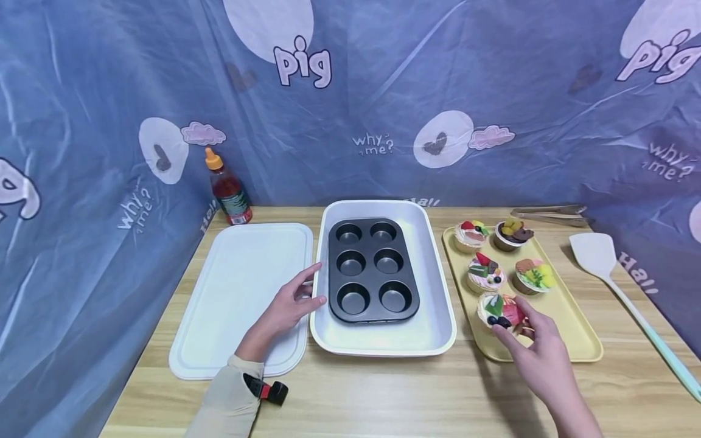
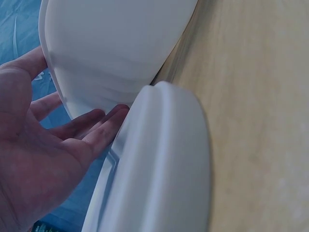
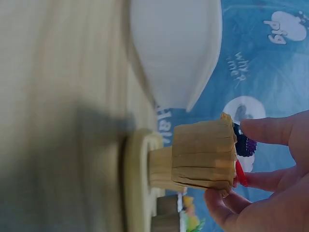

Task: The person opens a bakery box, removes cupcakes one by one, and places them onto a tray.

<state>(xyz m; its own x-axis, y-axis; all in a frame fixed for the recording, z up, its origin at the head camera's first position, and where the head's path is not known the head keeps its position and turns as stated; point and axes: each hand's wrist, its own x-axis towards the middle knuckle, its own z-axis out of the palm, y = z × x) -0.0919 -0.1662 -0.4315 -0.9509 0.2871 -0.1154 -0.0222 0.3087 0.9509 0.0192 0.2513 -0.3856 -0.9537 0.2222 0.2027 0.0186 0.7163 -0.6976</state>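
Observation:
My right hand (image 1: 542,353) pinches a fruit-topped cupcake (image 1: 495,304) between thumb and fingers over the near part of the yellow tray (image 1: 575,340). In the right wrist view the tan pleated paper cup of this cupcake (image 3: 203,154) shows above the tray edge, berries and a red piece on its top. My left hand (image 1: 285,310) is at the left side of a white basin (image 1: 383,347), its fingers spread and touching the rim. Inside the basin lies a dark muffin pan (image 1: 369,261) with several round cups, all bare.
Several other cupcakes (image 1: 486,274) stand on the tray. A white board (image 1: 241,292) lies left of the basin, with a red sauce bottle (image 1: 230,191) behind it. Tongs (image 1: 553,213) and a long white spatula (image 1: 594,252) lie at the right. Blue printed cloth (image 1: 350,121) hangs around the table.

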